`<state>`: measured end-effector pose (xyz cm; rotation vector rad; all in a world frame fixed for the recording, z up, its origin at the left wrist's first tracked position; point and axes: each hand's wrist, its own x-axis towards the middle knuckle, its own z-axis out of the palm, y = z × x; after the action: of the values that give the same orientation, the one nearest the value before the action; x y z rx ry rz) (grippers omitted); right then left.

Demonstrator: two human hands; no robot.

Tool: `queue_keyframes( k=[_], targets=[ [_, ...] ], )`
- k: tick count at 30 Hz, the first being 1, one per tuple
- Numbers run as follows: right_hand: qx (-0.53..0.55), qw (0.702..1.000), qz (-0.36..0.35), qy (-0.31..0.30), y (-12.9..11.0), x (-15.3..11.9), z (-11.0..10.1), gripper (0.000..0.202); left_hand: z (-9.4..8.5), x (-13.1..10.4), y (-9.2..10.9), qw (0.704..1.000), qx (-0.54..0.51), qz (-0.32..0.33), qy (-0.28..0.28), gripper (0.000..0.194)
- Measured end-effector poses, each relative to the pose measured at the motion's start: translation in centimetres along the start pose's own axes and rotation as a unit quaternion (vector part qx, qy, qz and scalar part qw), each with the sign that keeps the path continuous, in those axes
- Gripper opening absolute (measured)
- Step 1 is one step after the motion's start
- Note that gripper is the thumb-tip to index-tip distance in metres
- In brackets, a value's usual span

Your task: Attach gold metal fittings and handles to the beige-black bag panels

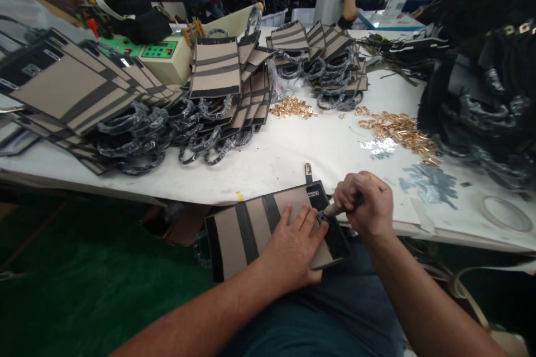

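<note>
My left grip and right grip are ungloved human hands with jointed fingers, slim at the wrists; both forearms are bare as far as they show, widening towards the elbows. Worn: a plain dark teal garment at the front of my body, lightly creased, and dark navy trousers, softly folded, markings too dim to read.
</note>
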<state>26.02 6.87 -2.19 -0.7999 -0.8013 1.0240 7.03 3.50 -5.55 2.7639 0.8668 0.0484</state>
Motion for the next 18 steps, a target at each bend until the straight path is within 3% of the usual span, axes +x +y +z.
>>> queue_keyframes(
  k=[10,18],
  targets=[
    [0.076,0.988,0.074,0.116,1.4,1.1,-2.2,0.034,0.3,-0.1,0.1,1.0,0.007,0.002,0.014,0.098],
    [-0.012,1.0,0.005,0.021,1.1,-0.1,0.0,0.04,0.0,-0.2,0.0,1.0,-0.01,-0.002,0.022,0.095]
  ],
)
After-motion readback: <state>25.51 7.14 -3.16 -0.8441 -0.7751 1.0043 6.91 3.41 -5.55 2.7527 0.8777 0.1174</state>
